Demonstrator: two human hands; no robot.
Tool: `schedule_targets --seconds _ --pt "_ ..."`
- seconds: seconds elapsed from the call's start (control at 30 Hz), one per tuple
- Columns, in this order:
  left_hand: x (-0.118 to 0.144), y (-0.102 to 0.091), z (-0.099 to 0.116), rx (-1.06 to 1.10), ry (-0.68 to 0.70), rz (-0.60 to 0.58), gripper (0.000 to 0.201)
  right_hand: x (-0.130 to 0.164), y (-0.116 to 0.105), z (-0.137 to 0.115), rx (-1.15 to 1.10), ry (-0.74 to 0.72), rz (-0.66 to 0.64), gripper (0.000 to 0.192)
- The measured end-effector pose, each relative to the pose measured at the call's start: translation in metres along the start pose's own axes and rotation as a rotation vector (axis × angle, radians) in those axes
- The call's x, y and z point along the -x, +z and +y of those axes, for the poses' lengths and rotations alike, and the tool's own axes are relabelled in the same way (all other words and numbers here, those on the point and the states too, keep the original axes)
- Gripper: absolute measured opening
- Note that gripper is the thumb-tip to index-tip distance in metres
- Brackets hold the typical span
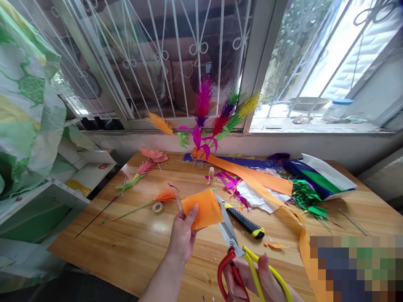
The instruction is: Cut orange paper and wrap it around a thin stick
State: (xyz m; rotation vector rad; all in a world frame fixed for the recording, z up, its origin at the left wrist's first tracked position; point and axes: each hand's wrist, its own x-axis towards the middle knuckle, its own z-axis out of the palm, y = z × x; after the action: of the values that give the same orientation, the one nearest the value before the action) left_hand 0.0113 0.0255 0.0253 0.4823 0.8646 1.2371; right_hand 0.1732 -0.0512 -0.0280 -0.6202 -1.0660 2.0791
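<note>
A folded piece of orange paper (204, 205) is pinched in my left hand (184, 233), thumb on top and fingers beneath. My right hand (252, 277) grips scissors (231, 235) by their handles, one red and one yellow. The parted blades reach up to the right edge of the orange paper. Just right of the blades, a black and yellow utility knife (245, 220) lies on the wooden table (135, 247). To the left of my left hand rest a roll of tape (158, 207) and an orange paper plume on a green stem (165, 196).
Colourful paper plumes (204, 100) stand in a clear holder by the barred window. A long orange strip (264, 180) crosses the right side, near green shreds (305, 195) and white paper (258, 197). A small bottle (211, 174) stands mid-table. A pink flower (154, 154) lies back left.
</note>
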Motion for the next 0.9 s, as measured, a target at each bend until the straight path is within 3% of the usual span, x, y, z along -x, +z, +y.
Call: schedule_targets --seconds 0.13,0.63,0.7,0.83,0.9 --pt "0.001 0.006 -0.003 -0.062 0.048 0.070 0.027 0.002 -0.002 0.002 0.006 -0.036 -0.035 0.084" --pt "0.003 0.012 -0.001 -0.164 0.111 0.049 0.024 -0.007 0.001 -0.012 -0.004 -0.038 -0.010 0.087" --pt "0.003 0.013 -0.001 -0.156 0.114 0.052 0.025 -0.007 0.002 -0.013 -0.008 -0.044 -0.001 0.076" --pt "0.001 0.013 -0.002 -0.155 0.115 0.071 0.025 -0.007 0.002 -0.016 -0.003 -0.022 0.023 0.031" --pt "0.001 0.013 -0.003 -0.156 0.116 0.062 0.024 -0.007 0.000 -0.018 0.002 -0.006 0.036 0.028"
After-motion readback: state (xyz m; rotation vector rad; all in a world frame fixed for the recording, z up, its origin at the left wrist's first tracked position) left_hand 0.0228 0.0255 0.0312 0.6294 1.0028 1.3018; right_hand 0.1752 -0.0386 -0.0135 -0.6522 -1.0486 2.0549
